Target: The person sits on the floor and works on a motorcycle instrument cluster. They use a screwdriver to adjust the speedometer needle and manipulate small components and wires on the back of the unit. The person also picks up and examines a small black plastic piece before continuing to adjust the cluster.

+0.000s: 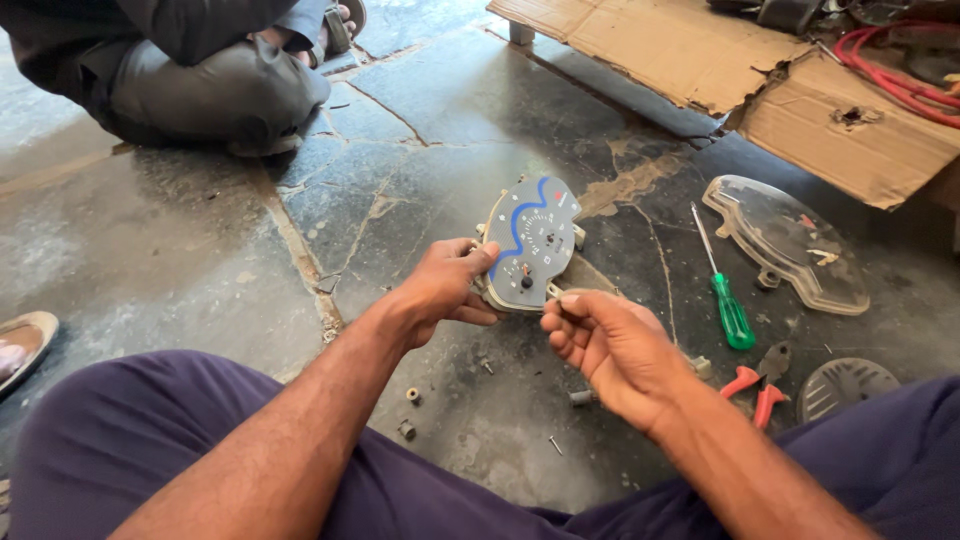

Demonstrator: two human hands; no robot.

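Instrument cluster point(532, 243), grey with a blue band, held above the stone floor point(200, 260): your left hand point(447, 285) grips its left edge, your right hand point(610, 345) pinches its lower rim. Green screwdriver point(727, 300) and red pliers point(757, 385) lie right of it.

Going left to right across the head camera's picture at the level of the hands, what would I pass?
Tan sandal at the left edge → left hand → grey-and-blue round instrument dial panel → right hand → green-handled screwdriver → clear plastic gauge cover.
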